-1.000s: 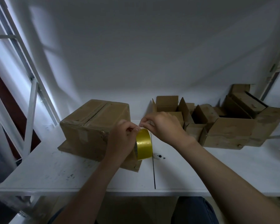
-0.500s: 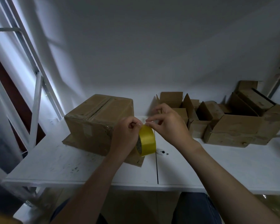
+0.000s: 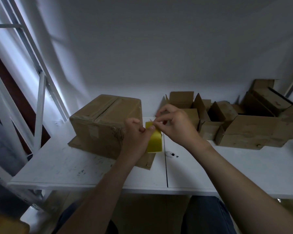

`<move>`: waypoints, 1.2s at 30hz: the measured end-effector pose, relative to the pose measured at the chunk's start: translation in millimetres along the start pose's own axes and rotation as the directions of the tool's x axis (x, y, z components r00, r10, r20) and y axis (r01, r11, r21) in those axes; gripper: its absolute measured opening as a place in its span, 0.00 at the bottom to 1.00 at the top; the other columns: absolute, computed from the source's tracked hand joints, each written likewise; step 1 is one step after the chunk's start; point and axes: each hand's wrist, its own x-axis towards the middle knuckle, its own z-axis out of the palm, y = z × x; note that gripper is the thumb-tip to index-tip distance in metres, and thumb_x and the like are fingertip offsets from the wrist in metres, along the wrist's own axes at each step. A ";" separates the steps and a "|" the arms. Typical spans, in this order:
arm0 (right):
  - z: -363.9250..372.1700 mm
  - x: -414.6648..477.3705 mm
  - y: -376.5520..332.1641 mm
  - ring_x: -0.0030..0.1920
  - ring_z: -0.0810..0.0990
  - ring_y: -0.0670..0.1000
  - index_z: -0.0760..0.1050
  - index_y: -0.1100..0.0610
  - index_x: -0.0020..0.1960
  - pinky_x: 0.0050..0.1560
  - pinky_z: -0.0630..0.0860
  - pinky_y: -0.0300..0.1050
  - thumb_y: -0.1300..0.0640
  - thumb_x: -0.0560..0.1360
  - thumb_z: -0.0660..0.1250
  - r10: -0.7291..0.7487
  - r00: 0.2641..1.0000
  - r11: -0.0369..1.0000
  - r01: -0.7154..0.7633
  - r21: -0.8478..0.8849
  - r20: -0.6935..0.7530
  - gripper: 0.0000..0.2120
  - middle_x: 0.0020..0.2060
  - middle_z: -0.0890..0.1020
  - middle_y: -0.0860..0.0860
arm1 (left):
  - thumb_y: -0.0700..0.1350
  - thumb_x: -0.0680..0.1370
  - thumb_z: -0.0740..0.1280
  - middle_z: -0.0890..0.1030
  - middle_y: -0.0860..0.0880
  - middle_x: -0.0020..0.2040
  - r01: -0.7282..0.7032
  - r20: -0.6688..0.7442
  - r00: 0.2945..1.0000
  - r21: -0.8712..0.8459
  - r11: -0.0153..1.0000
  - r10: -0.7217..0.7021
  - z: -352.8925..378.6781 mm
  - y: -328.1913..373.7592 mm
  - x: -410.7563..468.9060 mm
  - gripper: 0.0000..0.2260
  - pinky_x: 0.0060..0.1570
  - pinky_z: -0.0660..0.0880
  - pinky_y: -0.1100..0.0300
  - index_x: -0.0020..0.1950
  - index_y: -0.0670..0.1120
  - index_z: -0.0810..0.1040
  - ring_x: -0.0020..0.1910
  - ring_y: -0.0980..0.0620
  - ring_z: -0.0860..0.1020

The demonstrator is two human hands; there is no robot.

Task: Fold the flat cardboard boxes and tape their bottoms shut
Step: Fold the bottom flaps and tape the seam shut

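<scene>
Head: tape roll (image 3: 154,141) between hands, left (image 3: 135,135) gripping, right (image 3: 174,122) pinching

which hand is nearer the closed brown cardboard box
Left. The left hand is at the right corner of the closed brown cardboard box; the right hand is past the yellow tape roll.

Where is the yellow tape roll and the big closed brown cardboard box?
Yellow tape roll (image 3: 155,143), head view, on its outer band.
Big closed brown cardboard box (image 3: 101,142), head view, on its front side.
</scene>
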 end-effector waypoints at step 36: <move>134.2 35.2 -32.7 0.64 0.71 0.50 0.81 0.42 0.60 0.66 0.69 0.48 0.46 0.76 0.71 0.325 0.889 0.939 -0.343 -0.001 0.322 0.12 0.62 0.79 0.43 | 0.48 0.75 0.75 0.81 0.51 0.57 0.293 -0.134 0.955 0.273 0.916 -0.266 -158.1 -131.7 30.5 0.18 0.47 0.75 0.57 0.64 0.51 0.81 0.51 0.50 0.79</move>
